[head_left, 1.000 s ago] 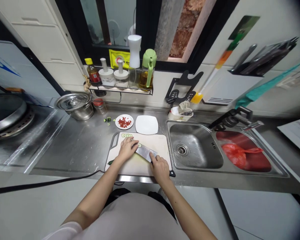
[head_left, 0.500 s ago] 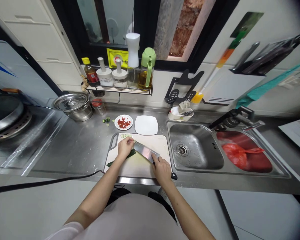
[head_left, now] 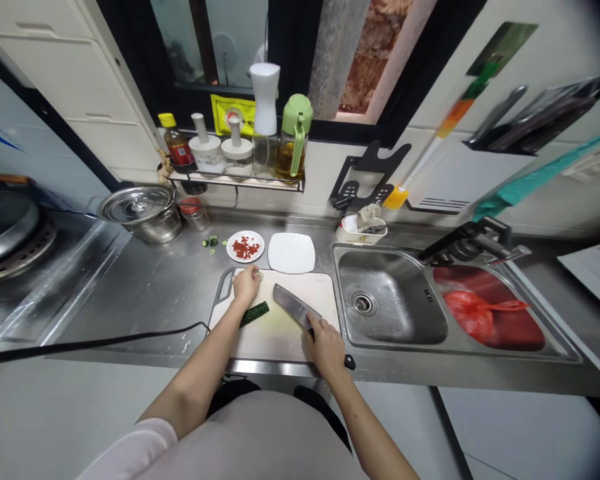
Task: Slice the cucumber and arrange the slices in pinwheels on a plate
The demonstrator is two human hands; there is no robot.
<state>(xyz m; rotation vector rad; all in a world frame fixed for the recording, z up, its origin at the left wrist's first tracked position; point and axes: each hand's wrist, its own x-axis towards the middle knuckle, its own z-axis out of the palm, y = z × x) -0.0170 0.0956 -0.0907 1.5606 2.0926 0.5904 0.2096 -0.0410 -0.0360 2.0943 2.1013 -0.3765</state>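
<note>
My right hand (head_left: 327, 341) grips a black-handled steel cleaver (head_left: 294, 303); whether my left hand (head_left: 247, 285) grasps anything, I can't tell; red bottle label (head_left: 182, 154) unreadable.

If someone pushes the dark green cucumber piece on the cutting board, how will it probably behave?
The cucumber piece may roll, as its sides look rounded and it is longer than wide. It is probably stiff, since it lies straight on the cutting board.

Knife (head_left: 295, 305) in my grip: blade was smooth, shiny metal. Cutting board (head_left: 285, 341) was matt, plastic-looking; cucumber (head_left: 256, 313) skin looked rough. Countertop (head_left: 145, 293) and sink (head_left: 397, 300) were glossy metal; bag (head_left: 467, 313) was shiny plastic.
</note>
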